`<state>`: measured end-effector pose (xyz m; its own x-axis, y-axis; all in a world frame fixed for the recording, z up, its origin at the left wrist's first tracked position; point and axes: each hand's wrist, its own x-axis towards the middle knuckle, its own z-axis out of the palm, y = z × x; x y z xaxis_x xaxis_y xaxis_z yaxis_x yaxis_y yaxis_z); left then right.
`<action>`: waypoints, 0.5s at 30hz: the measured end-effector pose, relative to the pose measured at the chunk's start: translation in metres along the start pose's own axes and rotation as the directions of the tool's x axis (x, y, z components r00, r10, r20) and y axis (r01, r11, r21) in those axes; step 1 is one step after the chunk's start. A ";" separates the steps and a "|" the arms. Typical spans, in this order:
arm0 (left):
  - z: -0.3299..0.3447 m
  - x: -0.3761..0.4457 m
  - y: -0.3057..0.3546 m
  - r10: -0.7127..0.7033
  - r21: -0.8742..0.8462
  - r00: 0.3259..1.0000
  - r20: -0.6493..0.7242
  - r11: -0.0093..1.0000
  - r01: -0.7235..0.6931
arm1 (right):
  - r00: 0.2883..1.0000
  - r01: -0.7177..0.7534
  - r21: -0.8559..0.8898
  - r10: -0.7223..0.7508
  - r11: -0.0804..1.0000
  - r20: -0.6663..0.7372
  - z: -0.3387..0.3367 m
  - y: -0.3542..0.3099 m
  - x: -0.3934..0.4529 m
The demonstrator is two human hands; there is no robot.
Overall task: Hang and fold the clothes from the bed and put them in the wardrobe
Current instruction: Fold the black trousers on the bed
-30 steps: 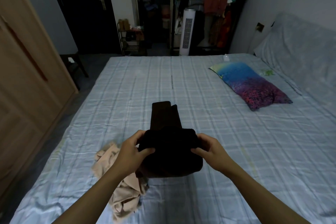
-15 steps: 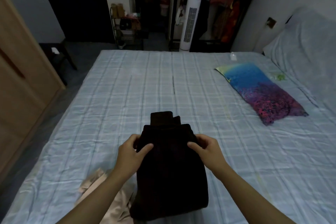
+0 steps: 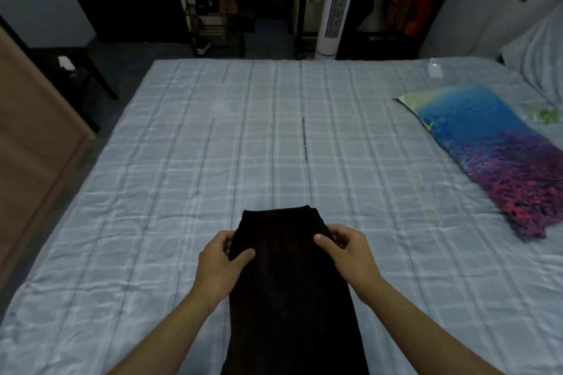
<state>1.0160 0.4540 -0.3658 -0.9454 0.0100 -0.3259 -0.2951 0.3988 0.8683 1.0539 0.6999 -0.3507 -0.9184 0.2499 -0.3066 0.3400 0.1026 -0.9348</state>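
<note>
Both hands, the left hand point(image 3: 221, 262) and right hand point(image 3: 347, 253), are pinching the side edges of a dark garment point(image 3: 289, 292), possibly trousers, lying lengthwise on the bed point(image 3: 213, 143). Folding is underway; next, doubling it over evenly.

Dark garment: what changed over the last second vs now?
The dark garment was a folded bundle with a strip lying on the bed; it now hangs full length from its top edge. The left hand and right hand kept pinching its two sides throughout. The beige clothing has dropped out of view as the camera shifted. The colourful pillow stayed put.
</note>
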 end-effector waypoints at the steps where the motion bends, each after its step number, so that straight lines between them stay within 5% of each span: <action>1: 0.005 0.019 -0.005 -0.006 -0.010 1.000 -0.005 1.000 0.006 | 1.000 -0.002 -0.001 0.002 1.000 0.005 0.002 0.005 0.020; 5: 0.032 0.086 -0.034 -0.028 -0.010 0.999 -0.043 1.000 0.027 | 0.998 -0.048 -0.035 0.049 0.998 0.033 0.012 0.040 0.091; 10: 0.067 0.104 -0.112 -0.293 0.135 0.951 0.100 0.951 0.279 | 0.934 -0.310 -0.182 0.335 0.933 0.127 0.021 0.125 0.116; 15: 0.077 0.100 -0.147 -0.331 0.016 0.934 0.137 0.943 0.332 | 0.904 -0.401 -0.153 0.417 0.903 0.091 0.020 0.163 0.105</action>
<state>0.9759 0.4671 -0.5553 -0.7662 0.0029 -0.6426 -0.5897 0.3943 0.7048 1.0089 0.7233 -0.5390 -0.7072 0.1812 -0.6834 0.7063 0.1395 -0.6940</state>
